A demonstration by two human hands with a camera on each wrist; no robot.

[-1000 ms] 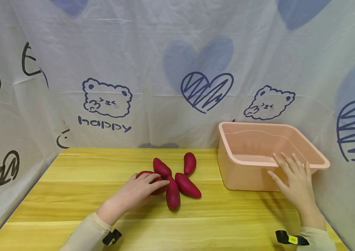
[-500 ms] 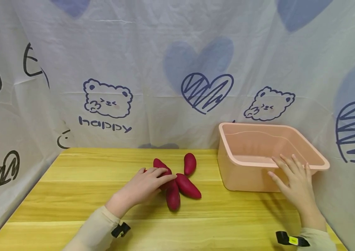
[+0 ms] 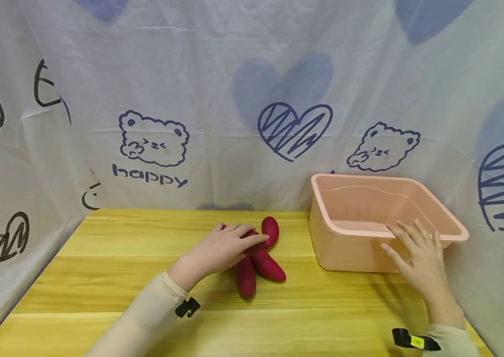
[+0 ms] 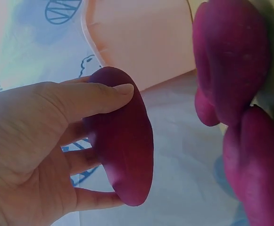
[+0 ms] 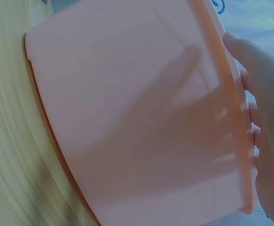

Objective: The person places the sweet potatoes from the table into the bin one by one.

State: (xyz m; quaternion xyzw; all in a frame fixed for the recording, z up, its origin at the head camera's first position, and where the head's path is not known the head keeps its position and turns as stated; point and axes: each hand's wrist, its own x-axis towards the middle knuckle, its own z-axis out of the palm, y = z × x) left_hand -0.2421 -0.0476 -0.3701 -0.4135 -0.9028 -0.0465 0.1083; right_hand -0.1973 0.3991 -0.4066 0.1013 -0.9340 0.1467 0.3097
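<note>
Wooden tabletop (image 3: 78,277) bears a pink tub (image 3: 347,250), right grip (image 3: 422,264) spread alongside, left grip (image 3: 219,248) clasping tuber (image 4: 122,146).

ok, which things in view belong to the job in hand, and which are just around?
Apparently in the job:
held tuber, in the left hand
other dark-red tubers
pink tub, by the right hand

Just around:
wooden table
printed cloth
wrist straps

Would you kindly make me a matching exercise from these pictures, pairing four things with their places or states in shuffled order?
1. left hand
2. right hand
3. plastic bin
4. printed cloth

A. hanging behind the table
B. over the plastic bin's near rim
C. holding a sweet potato
D. pink, on the table's right side

Pairs: 1-C, 2-B, 3-D, 4-A
</note>
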